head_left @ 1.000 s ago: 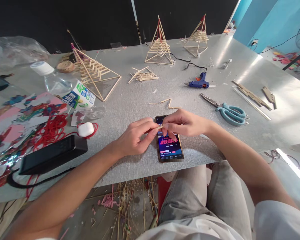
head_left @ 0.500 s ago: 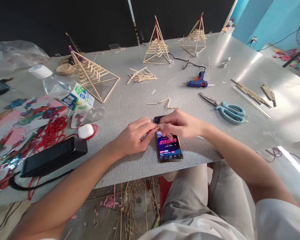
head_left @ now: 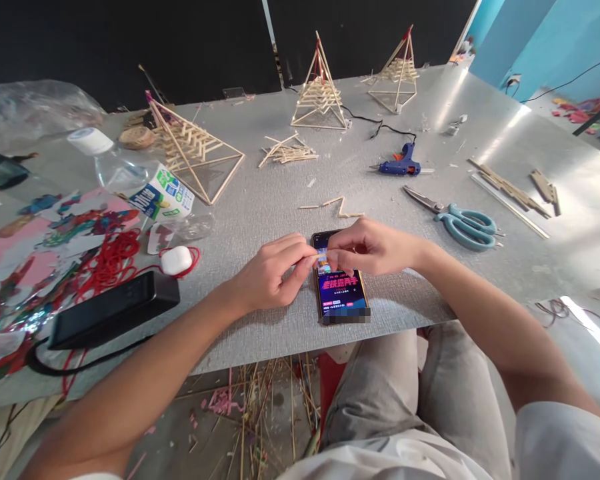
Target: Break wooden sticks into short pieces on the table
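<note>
Over the upper part of a lit phone (head_left: 341, 293), my left hand (head_left: 284, 270) and my right hand (head_left: 373, 247) meet almost fingertip to fingertip. Between them runs a short thin wooden stick (head_left: 322, 255), pinched at its left end by my left thumb and forefinger. My right fingers are closed around its other end and hide most of it. Just beyond the phone lie a few small stick pieces (head_left: 341, 205) set in a zigzag.
Stick pyramids (head_left: 320, 100) stand at the back, near a stick pile (head_left: 290, 152). A blue glue gun (head_left: 401, 161) and scissors (head_left: 465, 225) lie to the right. On the left are a plastic bottle (head_left: 155, 190), red cord (head_left: 111, 257) and a black device (head_left: 113, 310).
My right fingers have shifted slightly away from the left fingertips, showing a bit more of the stick. The whole view has moved slightly; the things on the table have stayed put.
</note>
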Motion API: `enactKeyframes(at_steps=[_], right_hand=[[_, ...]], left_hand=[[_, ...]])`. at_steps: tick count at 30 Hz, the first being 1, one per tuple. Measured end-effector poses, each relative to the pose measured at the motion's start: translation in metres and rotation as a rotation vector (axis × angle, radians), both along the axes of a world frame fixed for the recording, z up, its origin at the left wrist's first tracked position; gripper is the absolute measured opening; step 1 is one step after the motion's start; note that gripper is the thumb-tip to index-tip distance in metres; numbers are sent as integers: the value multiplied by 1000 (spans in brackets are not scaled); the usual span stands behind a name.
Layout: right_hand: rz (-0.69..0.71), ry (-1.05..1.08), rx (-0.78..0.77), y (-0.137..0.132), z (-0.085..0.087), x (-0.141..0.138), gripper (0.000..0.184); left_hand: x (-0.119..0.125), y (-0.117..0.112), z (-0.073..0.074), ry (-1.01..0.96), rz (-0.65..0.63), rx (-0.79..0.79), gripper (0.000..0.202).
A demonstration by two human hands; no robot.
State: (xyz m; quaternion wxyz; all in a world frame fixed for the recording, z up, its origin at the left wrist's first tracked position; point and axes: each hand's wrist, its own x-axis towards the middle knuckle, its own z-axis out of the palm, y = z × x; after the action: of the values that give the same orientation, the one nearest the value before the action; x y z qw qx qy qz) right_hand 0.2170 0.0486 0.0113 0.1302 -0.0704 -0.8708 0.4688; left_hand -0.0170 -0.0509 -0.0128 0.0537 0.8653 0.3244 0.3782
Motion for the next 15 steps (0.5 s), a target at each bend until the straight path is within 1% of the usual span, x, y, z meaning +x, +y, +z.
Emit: enactKeyframes(at_steps=[8,15], right_hand=[[22,36,30,-5,-2,-4,34],[-42,146,154,-12,-3,-9,38]], left_hand=[[1,-2,-1,-23,4,-46,16],[4,-6,7,-58,15,-78,17]])
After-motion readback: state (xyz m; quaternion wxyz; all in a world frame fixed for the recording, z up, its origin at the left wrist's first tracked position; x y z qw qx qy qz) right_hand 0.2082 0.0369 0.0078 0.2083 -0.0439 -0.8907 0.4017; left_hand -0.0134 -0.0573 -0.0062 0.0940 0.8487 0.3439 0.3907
